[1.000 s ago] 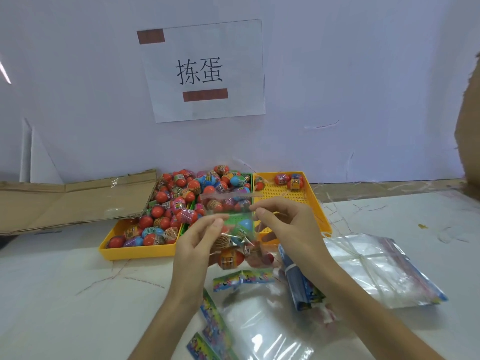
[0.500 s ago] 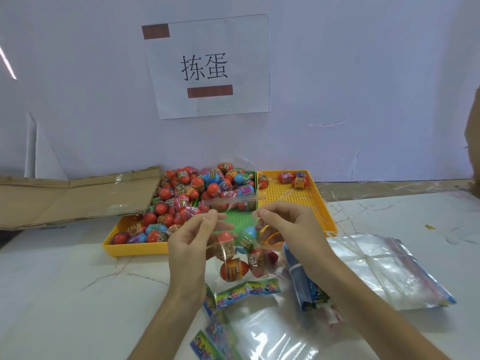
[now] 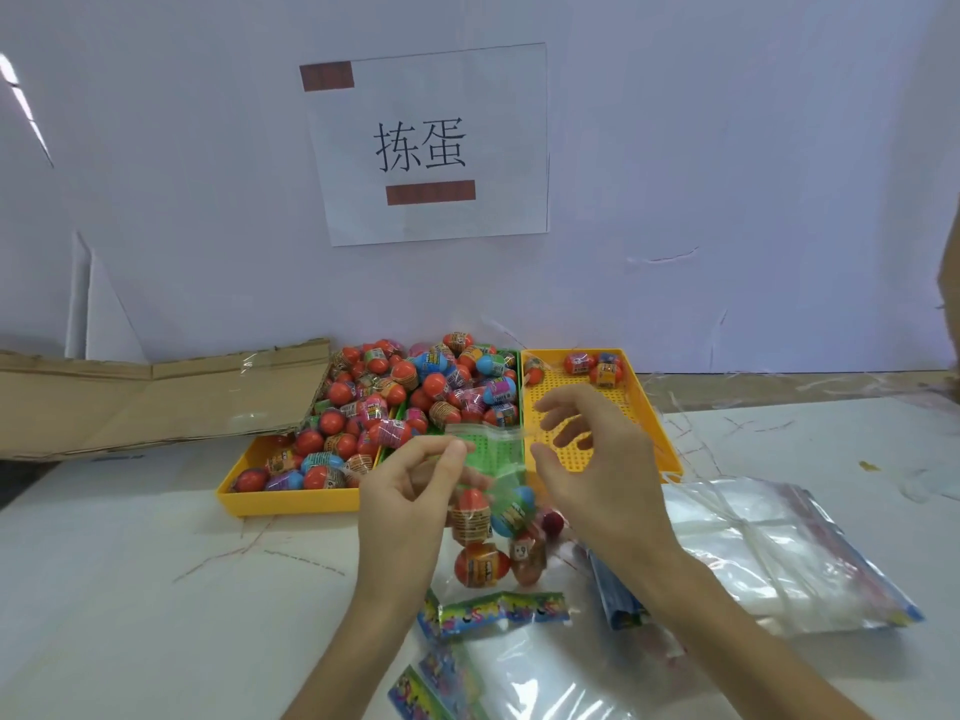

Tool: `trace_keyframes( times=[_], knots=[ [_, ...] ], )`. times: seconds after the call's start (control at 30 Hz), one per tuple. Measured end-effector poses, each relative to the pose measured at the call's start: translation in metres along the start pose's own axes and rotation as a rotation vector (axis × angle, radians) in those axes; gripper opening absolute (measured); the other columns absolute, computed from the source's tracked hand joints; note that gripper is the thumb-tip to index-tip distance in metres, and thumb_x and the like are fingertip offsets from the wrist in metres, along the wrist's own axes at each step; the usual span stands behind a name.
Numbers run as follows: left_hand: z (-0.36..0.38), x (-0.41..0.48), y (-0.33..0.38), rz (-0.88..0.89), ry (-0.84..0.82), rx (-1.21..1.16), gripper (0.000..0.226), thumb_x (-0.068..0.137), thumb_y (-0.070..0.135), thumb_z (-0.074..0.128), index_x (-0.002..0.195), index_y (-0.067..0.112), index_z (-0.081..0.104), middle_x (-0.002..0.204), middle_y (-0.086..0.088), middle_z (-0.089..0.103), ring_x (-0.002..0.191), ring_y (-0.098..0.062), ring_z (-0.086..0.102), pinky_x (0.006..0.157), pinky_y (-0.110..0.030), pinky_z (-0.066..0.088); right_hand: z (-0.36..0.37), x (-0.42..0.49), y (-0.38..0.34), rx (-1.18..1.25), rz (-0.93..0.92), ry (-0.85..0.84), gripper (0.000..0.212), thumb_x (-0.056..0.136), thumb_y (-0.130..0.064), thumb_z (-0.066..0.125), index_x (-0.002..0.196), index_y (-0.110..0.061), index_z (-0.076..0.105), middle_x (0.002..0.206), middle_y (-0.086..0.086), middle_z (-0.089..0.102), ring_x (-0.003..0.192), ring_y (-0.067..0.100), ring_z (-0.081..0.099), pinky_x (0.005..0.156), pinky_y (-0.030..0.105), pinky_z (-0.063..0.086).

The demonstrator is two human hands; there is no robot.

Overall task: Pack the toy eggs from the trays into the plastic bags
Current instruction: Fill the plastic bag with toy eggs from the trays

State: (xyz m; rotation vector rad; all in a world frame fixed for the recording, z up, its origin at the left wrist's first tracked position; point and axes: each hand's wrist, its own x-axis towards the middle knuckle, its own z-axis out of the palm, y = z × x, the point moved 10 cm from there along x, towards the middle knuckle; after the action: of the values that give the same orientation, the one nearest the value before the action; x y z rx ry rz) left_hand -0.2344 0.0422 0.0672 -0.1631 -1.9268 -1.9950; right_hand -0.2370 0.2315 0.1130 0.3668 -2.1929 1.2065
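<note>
Your left hand (image 3: 410,491) pinches the top edge of the clear plastic bag (image 3: 493,491), which hangs just in front of the green tray (image 3: 498,444) with several toy eggs (image 3: 480,563) inside. Your right hand (image 3: 597,475) is spread, holding nothing. The film looks thin and slippery, so regrip at the mouth corners.

A white paper sheet (image 3: 428,142) taped to the wall bore two large black Chinese characters, 拣蛋, printed between two brown rectangles with no writing that could be made out. The toy eggs (image 3: 415,392) piled in the trays carried printed wrap labels, and the bags' colourful header cards (image 3: 498,613) on the table carried print too, but all of it was too small and blurred to read.
</note>
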Motion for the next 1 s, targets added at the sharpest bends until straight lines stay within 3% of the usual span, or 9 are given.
trace_keyframes(
  times=[0.1, 0.2, 0.37, 0.47, 0.67, 1.0],
  knots=[
    [0.006, -0.002, 0.000, 0.030, -0.043, 0.081, 0.013, 0.098, 0.018, 0.062, 0.093, 0.016, 0.073, 0.074, -0.006, 0.076, 0.068, -0.024, 0.075, 0.059, -0.029, 0.060, -0.005, -0.006, -0.034, -0.077, -0.311, 0.050, 0.018, 0.085, -0.004, 0.076, 0.093, -0.018, 0.069, 0.088, -0.011, 0.062, 0.081, 0.003, 0.054, 0.073, 0.017, 0.046],
    [0.010, -0.004, 0.004, 0.089, -0.072, 0.161, 0.012, 0.099, 0.018, 0.063, 0.095, 0.018, 0.074, 0.075, -0.001, 0.076, 0.072, -0.019, 0.075, 0.065, -0.032, 0.061, 0.003, -0.013, -0.045, -0.083, -0.422, 0.006, 0.006, 0.087, -0.013, 0.075, 0.093, -0.014, 0.074, 0.091, -0.006, 0.066, 0.086, 0.006, 0.055, 0.077, 0.028, 0.050],
    [0.022, -0.009, 0.010, 0.196, -0.144, 0.256, 0.012, 0.099, 0.017, 0.064, 0.104, 0.022, 0.074, 0.080, 0.005, 0.076, 0.077, -0.017, 0.074, 0.066, -0.033, 0.061, 0.013, -0.014, -0.040, -0.046, -0.394, -0.083, 0.011, 0.087, -0.013, 0.078, 0.098, -0.017, 0.076, 0.092, -0.009, 0.069, 0.086, 0.004, 0.060, 0.078, 0.037, 0.052],
    [0.028, -0.013, 0.014, 0.254, -0.179, 0.285, 0.016, 0.097, 0.021, 0.061, 0.106, 0.027, 0.072, 0.079, 0.009, 0.074, 0.074, -0.013, 0.073, 0.064, -0.026, 0.059, 0.015, -0.012, -0.035, -0.003, -0.357, -0.109, 0.012, 0.088, -0.012, 0.076, 0.099, -0.017, 0.076, 0.091, -0.010, 0.068, 0.084, 0.004, 0.061, 0.077, 0.039, 0.054],
    [0.032, -0.015, 0.014, 0.304, -0.223, 0.326, 0.016, 0.099, 0.025, 0.056, 0.103, 0.036, 0.066, 0.073, 0.002, 0.070, 0.067, -0.023, 0.069, 0.061, -0.052, 0.055, 0.017, -0.011, -0.032, 0.030, -0.326, -0.137, 0.009, 0.088, -0.015, 0.075, 0.097, -0.018, 0.076, 0.088, -0.012, 0.069, 0.081, 0.005, 0.062, 0.075, 0.039, 0.054],
    [0.033, -0.016, 0.021, 0.367, -0.243, 0.361, 0.017, 0.097, 0.040, 0.052, 0.104, 0.041, 0.067, 0.073, 0.000, 0.068, 0.064, -0.024, 0.065, 0.056, -0.052, 0.052, 0.013, -0.013, -0.035, 0.027, -0.360, -0.102, 0.006, 0.089, -0.013, 0.070, 0.089, -0.019, 0.073, 0.082, -0.013, 0.065, 0.080, 0.003, 0.059, 0.076, 0.029, 0.049]
  ],
)
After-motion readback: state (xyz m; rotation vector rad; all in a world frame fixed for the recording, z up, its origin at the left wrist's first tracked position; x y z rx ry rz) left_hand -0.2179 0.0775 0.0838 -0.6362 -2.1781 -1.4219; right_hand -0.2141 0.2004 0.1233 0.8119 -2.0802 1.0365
